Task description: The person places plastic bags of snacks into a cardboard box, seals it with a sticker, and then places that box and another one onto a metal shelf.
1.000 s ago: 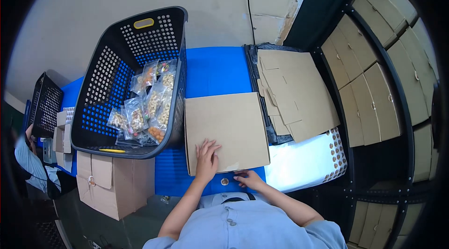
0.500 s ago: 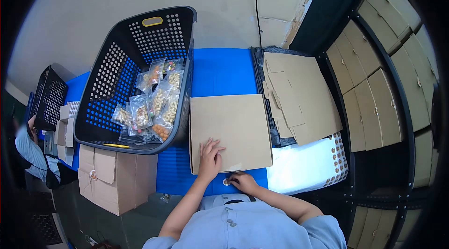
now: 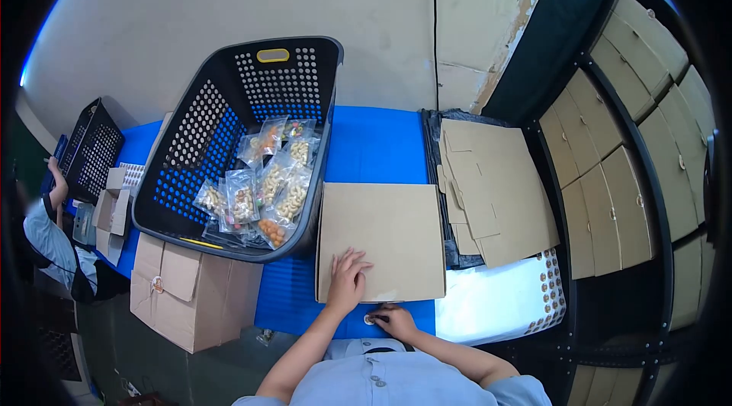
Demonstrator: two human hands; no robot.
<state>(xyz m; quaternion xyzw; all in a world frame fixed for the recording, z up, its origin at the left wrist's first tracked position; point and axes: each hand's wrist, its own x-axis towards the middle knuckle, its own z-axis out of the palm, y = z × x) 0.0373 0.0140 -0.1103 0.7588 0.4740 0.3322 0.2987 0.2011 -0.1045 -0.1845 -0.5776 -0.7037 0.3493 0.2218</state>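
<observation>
A closed brown cardboard box (image 3: 389,227) lies on the blue table (image 3: 374,143). My left hand (image 3: 348,281) rests on the box top near its front edge, fingers spread flat. Just in front of the box, my right hand (image 3: 395,322) is pinched on a small round sticker (image 3: 369,320), with part of the sticker showing past the fingertips. Left of the box stands a large black basket (image 3: 221,250) holding several clear packets (image 3: 272,181) of snacks.
Flattened cardboard (image 3: 499,192) is stacked on black plastic at the right, beside a white sheet of round stickers (image 3: 496,303). Boxes fill the rack (image 3: 606,200). A tall carton (image 3: 187,295) stands front left. A co-worker (image 3: 57,231) is at far left by another basket (image 3: 95,150).
The whole view has shifted, so the table and basket appear lower. The co-worker's arm is more raised. My hands keep nearly the same places relative to the box.
</observation>
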